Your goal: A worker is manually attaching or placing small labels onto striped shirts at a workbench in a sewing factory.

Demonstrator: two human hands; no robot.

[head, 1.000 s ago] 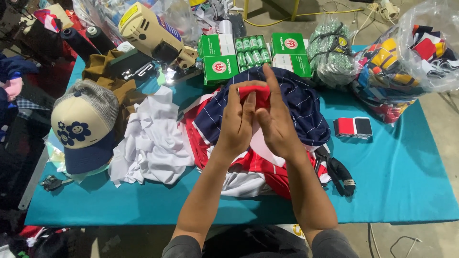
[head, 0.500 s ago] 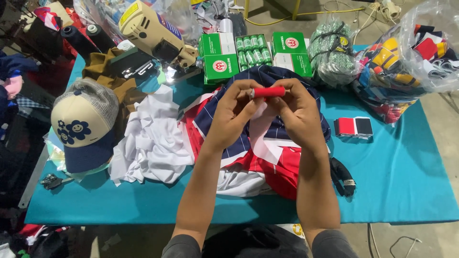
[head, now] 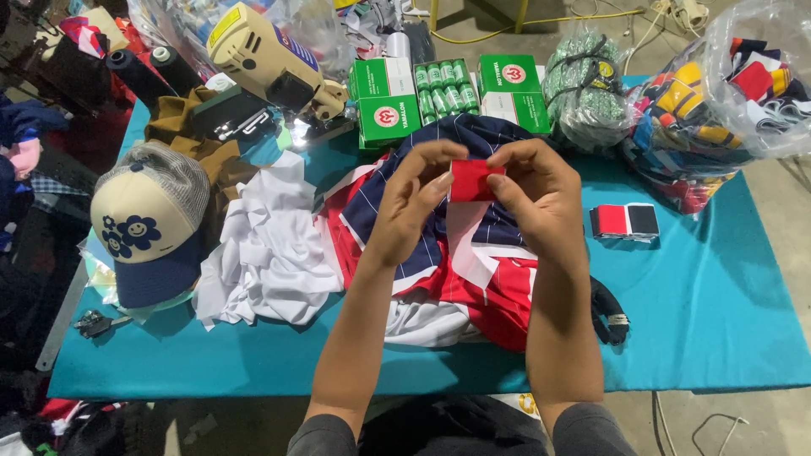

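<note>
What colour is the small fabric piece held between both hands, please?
Red; the small fabric piece shows best in the head view.

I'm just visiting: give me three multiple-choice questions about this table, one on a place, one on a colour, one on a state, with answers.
1. Where does the cap lie?
A. left end of the table
B. right end
C. on the green boxes

2. What colour is the small cloth piece held up?
A. white
B. red
C. green

3. How is that piece held?
A. by the left hand alone
B. between both hands
C. it lies loose

Answers: 1 A, the cap sits at the left; 2 B, it is plainly red; 3 B, the right hand pinches it too.
</note>
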